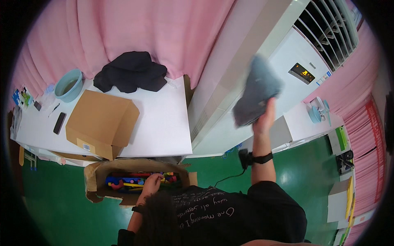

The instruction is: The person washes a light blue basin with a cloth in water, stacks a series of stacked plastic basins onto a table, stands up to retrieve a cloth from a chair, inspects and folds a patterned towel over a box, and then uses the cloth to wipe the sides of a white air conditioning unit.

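My right hand (264,119) is raised in front of the white cabinet-like unit, its fingers closed on the lower edge of a flat grey-blue cloth-like thing (256,92). Motion blurs that thing, so I cannot tell its exact kind. Low down, my left hand (152,183) reaches into a torn cardboard box (93,180) on the near side of the table. Colourful toys (130,183) in red, blue and yellow fill this box. The left fingers are bent together over the toys; what they grip, if anything, is hidden.
On the white table (164,123) stand an open brown carton (100,117), a black cloth heap (131,74), a light-blue basin (69,85) and a phone (59,123). The tall white unit (299,69) with a vent grille rises to the right. A cable hangs from my right wrist.
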`<state>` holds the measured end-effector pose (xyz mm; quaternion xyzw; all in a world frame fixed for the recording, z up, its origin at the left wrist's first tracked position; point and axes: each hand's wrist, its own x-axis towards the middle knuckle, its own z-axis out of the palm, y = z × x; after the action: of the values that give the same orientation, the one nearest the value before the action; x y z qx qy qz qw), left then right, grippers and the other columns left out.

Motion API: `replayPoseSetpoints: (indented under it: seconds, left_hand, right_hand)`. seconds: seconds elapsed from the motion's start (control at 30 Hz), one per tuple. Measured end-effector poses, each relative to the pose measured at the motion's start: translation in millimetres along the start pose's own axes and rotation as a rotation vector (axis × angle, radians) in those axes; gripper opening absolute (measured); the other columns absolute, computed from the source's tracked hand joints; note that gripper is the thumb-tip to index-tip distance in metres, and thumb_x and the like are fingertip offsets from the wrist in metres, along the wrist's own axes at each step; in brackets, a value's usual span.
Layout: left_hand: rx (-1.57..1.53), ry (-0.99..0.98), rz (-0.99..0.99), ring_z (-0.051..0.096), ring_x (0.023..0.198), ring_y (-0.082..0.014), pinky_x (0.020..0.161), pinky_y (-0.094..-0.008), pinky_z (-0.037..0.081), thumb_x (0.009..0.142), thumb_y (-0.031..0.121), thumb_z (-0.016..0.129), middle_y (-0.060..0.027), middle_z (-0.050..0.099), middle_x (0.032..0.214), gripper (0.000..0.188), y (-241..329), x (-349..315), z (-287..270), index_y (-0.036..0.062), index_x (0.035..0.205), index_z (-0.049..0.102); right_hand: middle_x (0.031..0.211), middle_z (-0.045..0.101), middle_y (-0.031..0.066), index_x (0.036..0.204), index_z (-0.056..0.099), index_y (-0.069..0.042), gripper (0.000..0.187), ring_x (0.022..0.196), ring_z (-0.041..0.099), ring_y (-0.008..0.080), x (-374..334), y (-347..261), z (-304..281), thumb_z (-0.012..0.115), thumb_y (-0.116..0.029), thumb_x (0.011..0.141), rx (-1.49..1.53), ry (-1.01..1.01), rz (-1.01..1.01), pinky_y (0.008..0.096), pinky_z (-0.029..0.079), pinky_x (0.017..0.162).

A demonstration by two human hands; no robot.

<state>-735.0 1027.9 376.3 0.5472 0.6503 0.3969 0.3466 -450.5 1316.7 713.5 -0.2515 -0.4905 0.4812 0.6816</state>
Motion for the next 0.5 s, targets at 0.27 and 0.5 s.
replayPoseSetpoints:
  seconds: [0.27,0.5]
  left_hand:
    - [0.010,0.046,-0.016,0.063,0.083,-0.0339,0.072,-0.0385,0.050,0.091,0.005,0.053,-0.0159,0.064,0.093,0.015,-11.8,-17.9,-6.0,0.0037,0.102,0.064]
    - [0.012,0.091,-0.028,0.063,0.083,-0.0341,0.072,-0.0389,0.050,0.091,0.005,0.053,-0.0156,0.064,0.091,0.015,-1.5,-27.1,-14.9,0.0036,0.100,0.064]
  right_hand:
    - [0.139,0.041,0.0214,0.132,0.043,0.005,0.048,0.130,0.037,0.0366,102.1,29.2,8.2,0.050,-0.029,0.098,-0.817,0.111,-0.904,0.0432,0.021,0.112]
    - [0.136,0.047,0.0221,0.121,0.055,-0.003,0.040,0.139,0.025,0.0436,113.7,64.0,28.1,0.059,-0.020,0.084,-1.464,0.046,-1.088,0.0626,0.007,0.113]
